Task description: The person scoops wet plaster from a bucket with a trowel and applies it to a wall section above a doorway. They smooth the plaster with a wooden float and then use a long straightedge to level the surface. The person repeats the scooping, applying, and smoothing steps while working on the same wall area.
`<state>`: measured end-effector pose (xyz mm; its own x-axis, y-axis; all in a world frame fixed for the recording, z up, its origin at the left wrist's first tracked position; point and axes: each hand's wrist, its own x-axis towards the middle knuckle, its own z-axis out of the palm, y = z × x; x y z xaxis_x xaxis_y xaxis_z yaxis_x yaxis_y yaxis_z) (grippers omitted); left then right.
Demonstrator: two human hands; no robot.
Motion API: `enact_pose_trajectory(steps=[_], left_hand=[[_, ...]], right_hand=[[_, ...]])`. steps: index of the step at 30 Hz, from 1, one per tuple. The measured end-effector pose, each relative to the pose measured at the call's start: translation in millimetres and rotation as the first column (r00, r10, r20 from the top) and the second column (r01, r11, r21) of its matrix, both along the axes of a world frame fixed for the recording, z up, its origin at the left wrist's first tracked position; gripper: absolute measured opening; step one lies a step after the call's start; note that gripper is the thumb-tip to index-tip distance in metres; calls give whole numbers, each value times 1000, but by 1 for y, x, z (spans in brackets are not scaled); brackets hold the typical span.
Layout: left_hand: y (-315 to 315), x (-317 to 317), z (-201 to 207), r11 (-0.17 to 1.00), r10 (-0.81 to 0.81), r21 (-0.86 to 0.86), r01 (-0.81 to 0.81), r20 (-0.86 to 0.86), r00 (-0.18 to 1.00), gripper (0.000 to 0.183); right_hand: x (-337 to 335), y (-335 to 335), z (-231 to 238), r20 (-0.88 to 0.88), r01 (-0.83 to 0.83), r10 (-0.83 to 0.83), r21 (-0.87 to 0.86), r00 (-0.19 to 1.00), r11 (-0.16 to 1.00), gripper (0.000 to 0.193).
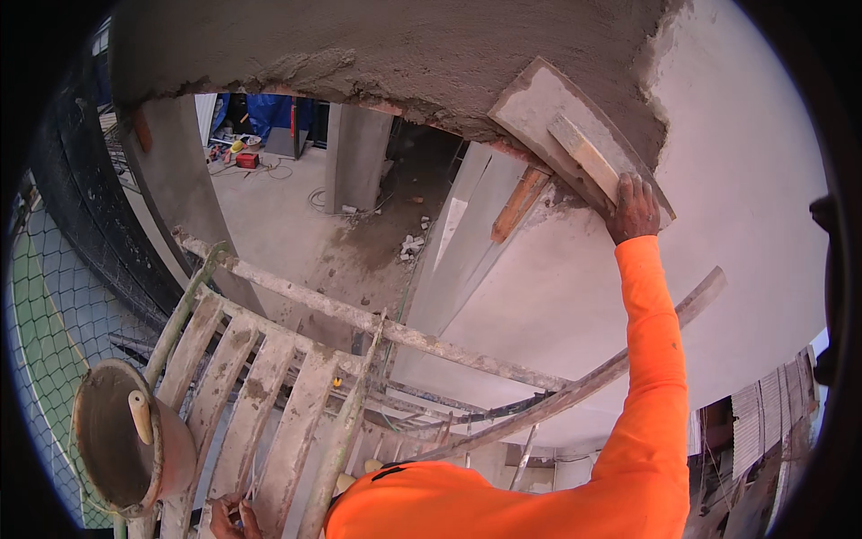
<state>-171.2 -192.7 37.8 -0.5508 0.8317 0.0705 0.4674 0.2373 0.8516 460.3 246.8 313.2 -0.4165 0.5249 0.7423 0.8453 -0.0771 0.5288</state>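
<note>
L hand (235, 518) is sitting low by the planks (256, 395); can't tell if it's gripping. Float (594, 133) is slanting down to the R over gray plaster (386, 45), up-L of nearer R hand (636, 208), whose fingers are gripping its handle (584, 153).

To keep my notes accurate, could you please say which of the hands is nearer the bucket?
Left. The left hand is at the picture's lower edge, a little right of the bucket; the right hand is far from it, up on the float.
</note>
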Motion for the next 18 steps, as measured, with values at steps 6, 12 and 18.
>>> enact_pose_trajectory(steps=[6, 12, 18], left_hand=[[-18, -5, -3, 982, 181, -43, -184, -51, 982, 14], [87, -7, -10, 995, -42, 52, 83, -532, 846, 29], [144, 15, -46, 981, -180, -27, 191, -477, 860, 56]], right_hand=[[-35, 22, 6, -89, -55, 62, 79, 994, 995, 58], [-175, 73, 54, 84, -165, 162, 30, 983, 986, 50], [-319, 125, 106, 126, -222, 210, 86, 970, 971, 40]])
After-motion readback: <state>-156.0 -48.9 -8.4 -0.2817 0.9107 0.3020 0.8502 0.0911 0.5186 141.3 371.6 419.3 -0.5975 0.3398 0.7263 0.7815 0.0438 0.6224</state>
